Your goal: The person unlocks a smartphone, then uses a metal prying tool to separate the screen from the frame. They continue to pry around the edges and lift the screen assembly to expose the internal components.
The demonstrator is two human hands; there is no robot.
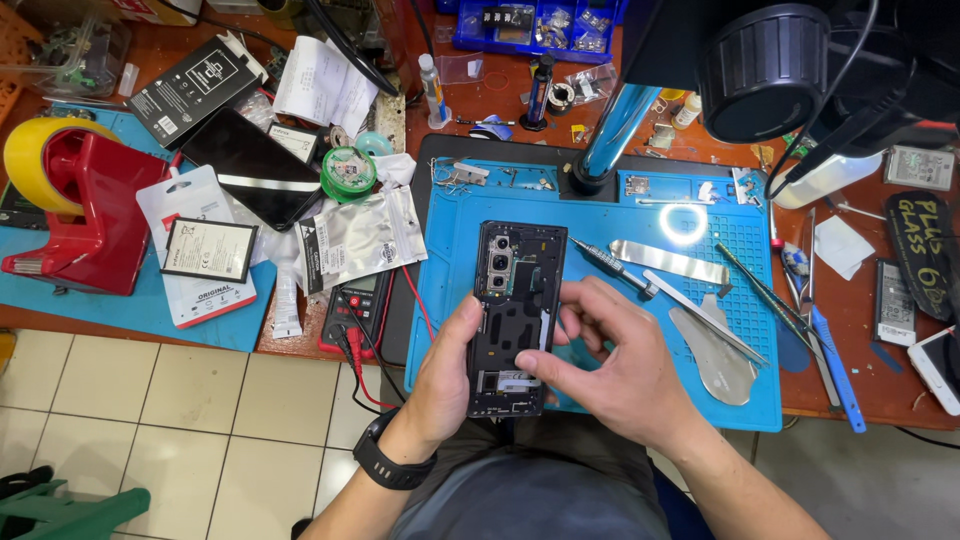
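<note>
Spanning the frame, the cluttered tabletop (pixel 860 390) carries one blue work mat (pixel 600 230) at centre. Over the mat's near edge, one opened phone (pixel 515 320) stands with its long axis up-down, cameras toward the top. The left hand (pixel 450 375) grips its left edge; the right hand (pixel 610 365) pinches at its lower middle. Two metal pry blades (pixel 690 290) lie right.
</note>
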